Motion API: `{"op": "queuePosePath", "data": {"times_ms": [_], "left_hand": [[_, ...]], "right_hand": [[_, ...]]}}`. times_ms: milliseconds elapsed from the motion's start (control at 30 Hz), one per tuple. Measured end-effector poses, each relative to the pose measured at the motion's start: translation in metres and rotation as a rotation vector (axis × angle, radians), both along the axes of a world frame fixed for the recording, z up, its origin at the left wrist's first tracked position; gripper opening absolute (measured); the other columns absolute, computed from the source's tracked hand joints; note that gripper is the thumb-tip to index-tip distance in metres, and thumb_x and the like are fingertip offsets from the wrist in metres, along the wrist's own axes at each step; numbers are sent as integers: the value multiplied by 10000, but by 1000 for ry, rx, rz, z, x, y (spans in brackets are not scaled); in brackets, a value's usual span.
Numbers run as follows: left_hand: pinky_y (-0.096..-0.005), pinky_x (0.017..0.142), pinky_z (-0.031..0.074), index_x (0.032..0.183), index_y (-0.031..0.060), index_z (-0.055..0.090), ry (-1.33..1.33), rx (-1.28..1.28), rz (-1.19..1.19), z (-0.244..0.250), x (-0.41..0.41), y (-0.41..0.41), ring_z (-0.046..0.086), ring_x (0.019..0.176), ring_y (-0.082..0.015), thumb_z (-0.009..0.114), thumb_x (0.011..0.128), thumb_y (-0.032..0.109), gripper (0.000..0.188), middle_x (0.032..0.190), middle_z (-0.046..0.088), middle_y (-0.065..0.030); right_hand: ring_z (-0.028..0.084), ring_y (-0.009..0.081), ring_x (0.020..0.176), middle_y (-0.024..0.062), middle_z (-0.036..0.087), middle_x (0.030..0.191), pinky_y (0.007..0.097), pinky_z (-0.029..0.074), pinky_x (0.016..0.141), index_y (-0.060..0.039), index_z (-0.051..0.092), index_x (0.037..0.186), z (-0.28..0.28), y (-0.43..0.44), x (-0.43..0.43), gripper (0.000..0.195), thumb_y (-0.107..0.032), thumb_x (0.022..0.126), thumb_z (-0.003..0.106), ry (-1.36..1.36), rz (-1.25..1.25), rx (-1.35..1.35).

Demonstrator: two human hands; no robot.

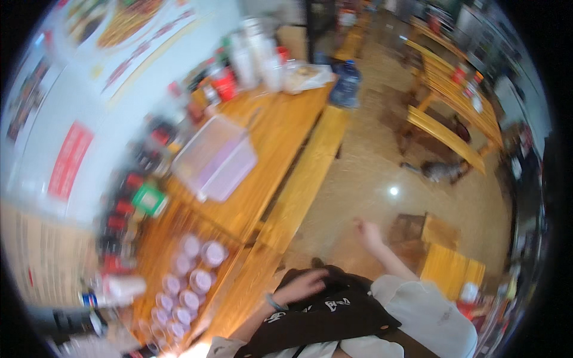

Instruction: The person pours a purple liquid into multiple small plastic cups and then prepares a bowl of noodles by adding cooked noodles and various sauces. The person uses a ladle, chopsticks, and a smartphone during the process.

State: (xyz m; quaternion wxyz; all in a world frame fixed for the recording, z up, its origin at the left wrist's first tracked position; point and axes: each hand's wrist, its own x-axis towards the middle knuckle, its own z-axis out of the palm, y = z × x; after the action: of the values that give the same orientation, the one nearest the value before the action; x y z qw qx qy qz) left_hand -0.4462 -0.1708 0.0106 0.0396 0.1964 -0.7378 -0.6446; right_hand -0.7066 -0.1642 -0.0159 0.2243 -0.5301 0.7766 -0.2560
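Note:
My left hand (301, 287), with a band at its wrist, is held over the black apron (331, 308), its fingers apart and holding nothing visible. Out over the floor is my right hand (369, 235), blurred, with a finger extended and no object seen in it. Left of my left hand, several small lidded cups with purplish contents (200, 281) stand in rows on the wooden table (286, 129). Farther along the table, a translucent plastic bin (230, 172) holds something pale purple. Neither hand touches the cups or the bin.
Bottles and jars (123, 208) and a green box (150, 200) line the wall. Stacked cups (253, 58) stand at the far end. A wooden bench (297, 192) runs beside the table. A large blue water bottle (346, 85), another table (456, 96) and stools (447, 264) stand beyond.

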Motion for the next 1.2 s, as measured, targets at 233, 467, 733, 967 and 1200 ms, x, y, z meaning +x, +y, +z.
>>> {"op": "queuePosePath", "data": {"times_ms": [233,467,733,967,1200], "left_hand": [[-302,906,337,1170,23,428,80,-207,-304,-31,-87,-26,438,1079,-229,395,837,170,365,1200,438,-102],[-272,873,356,1153,11,444,-65,406,-318,-18,-171,-161,472,1053,-216,428,804,144,374,1128,505,-88],[-329,693,446,1044,40,510,114,-124,-36,17,-225,-267,554,821,-328,558,711,117,345,914,571,-183],[-279,683,453,1043,64,530,30,44,377,18,-244,-324,599,775,-225,590,688,136,367,854,601,-125],[-247,700,455,1044,11,530,133,258,1064,38,-270,-384,569,804,-130,501,826,92,234,926,605,-58]], "right_hand": [[573,325,669,165,588,735,415,453,608,-98,568,929,8,-106,-47,195,-137,754,489,-81,151,-43],[576,268,671,141,587,737,348,454,601,-63,574,868,-6,-233,-109,146,-98,746,503,-153,246,-170],[576,208,674,101,587,752,300,464,615,-35,550,920,46,-439,-150,227,-83,700,579,-277,289,-386],[521,199,926,115,548,982,299,426,779,0,439,1109,40,-675,-172,564,-124,627,704,-301,187,-643],[532,163,927,85,557,999,289,423,824,16,459,1086,49,-733,-153,553,-43,601,720,-709,471,-448]]}}
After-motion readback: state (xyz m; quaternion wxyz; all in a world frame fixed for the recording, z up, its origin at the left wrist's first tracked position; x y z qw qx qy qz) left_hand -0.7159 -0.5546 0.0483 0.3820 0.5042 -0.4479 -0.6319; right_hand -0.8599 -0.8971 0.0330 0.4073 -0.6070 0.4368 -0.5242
